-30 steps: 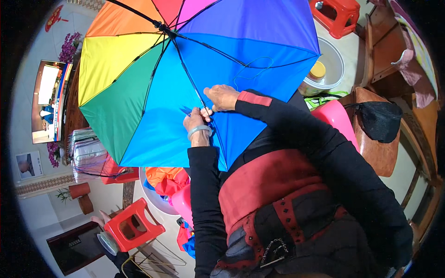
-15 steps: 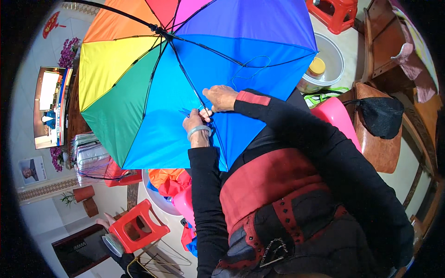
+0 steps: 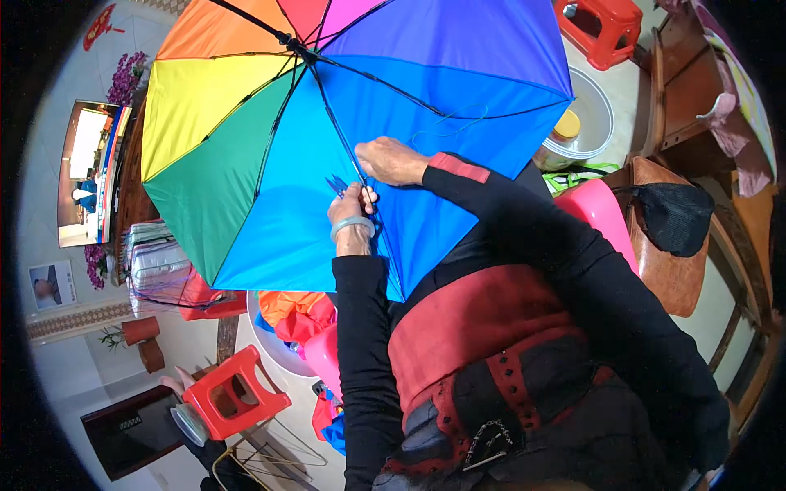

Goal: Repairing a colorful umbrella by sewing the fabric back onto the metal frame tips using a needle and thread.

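An open rainbow umbrella (image 3: 270, 237) lies inside-up across my lap, its dark ribs meeting at the hub. My left hand (image 3: 350, 209) is closed at a metal rib over the blue panels, pinching it between the fingers. Blue pointed tips, like small thread snips (image 3: 336, 186), stick out of the same hand; their handles are hidden. Just above and to the right, my right hand (image 3: 393, 162) is closed in a pinch beside that rib. What its fingertips hold is too small to make out. A thin loop of thread (image 3: 450, 131) trails over the blue panel by this hand.
At the right stand a white bucket (image 3: 610, 123) with a yellow-lidded jar, a red stool (image 3: 602, 33), and a brown seat (image 3: 671, 270) with a black cap. At the left are a tub of colourful cloth (image 3: 286, 353), another red stool (image 3: 233, 397) and a screen (image 3: 86, 172).
The right hand has drawn slightly closer to the rib, fingers curled tighter. The blue tips in the left hand now point more upward. The whole view has shifted a little.
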`<state>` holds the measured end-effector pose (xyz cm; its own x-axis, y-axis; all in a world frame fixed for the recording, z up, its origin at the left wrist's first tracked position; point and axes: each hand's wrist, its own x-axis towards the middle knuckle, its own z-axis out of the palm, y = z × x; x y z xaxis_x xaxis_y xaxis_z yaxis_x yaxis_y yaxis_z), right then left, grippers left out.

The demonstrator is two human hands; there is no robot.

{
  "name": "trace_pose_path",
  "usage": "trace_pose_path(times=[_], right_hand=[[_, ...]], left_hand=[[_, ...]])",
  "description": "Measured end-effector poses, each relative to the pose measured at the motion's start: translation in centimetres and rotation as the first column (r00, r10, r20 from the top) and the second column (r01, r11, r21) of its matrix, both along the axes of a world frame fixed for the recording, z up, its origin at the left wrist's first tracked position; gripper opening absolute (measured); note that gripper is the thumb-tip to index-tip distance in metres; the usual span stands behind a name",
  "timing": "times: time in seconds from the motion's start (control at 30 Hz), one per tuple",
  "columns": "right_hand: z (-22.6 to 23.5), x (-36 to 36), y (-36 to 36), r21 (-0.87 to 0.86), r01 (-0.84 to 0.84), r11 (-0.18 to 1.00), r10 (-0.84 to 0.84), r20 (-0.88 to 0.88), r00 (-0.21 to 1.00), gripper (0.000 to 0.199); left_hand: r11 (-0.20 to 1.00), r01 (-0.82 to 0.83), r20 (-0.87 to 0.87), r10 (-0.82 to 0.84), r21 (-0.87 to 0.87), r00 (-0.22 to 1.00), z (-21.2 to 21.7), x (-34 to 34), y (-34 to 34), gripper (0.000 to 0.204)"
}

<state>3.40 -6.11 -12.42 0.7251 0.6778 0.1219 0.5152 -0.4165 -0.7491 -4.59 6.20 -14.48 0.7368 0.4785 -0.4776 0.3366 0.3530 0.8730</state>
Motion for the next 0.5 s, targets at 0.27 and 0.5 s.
trace_pose_path(times=[0.27, 0.5], right_hand=[[-0.1, 0.1, -0.2, -0.138, -0.141, 0.980, 0.064, -0.454, 0.889, 0.013], [-1.4, -0.3, 0.3, 0.068, -0.005, 0.998, 0.037, -0.481, 0.876, 0.011]], left_hand=[[0.998, 0.063, 0.005, -0.062, -0.024, 0.998, 0.4, 0.0, 0.3, 0.017], [0.998, -0.046, 0.012, 0.045, 0.054, 0.999, 0.0, 0.4, -1.4, 0.016]])
